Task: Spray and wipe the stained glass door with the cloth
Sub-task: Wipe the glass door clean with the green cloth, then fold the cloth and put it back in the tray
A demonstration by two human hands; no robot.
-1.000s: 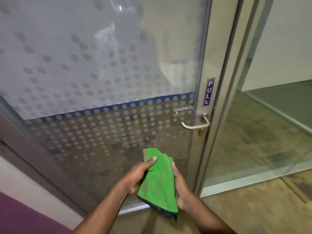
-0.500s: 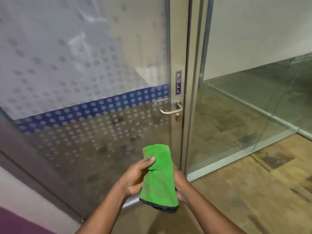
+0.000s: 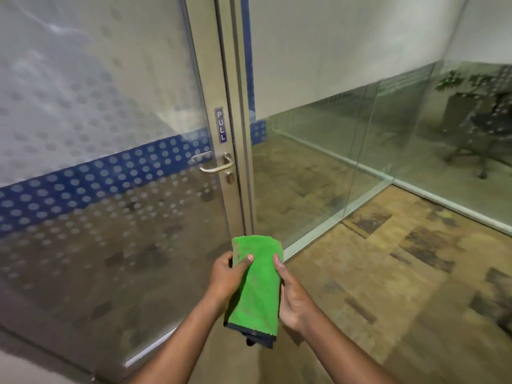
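Note:
A folded green cloth [image 3: 257,286] with a dark hem is held upright between both hands, low in the middle of the view. My left hand [image 3: 225,278] grips its left edge, thumb laid across the front. My right hand [image 3: 291,297] holds the right edge, fingers behind the cloth. The glass door [image 3: 97,167] fills the left side; it has frosted dots and a blue dotted band. Its metal lever handle [image 3: 213,167] sits under a "PULL" sign [image 3: 220,125]. No spray bottle is in view.
The metal door frame [image 3: 235,106] stands just behind the cloth. To the right run clear glass partitions [image 3: 346,151] with a low metal rail. An office chair [image 3: 482,134] shows behind the far glass. Patterned brown carpet [image 3: 401,273] covers the floor on the right.
My view has swung to the right, so the door has slid left and more floor and partition show. Both hands keep the same hold on the cloth.

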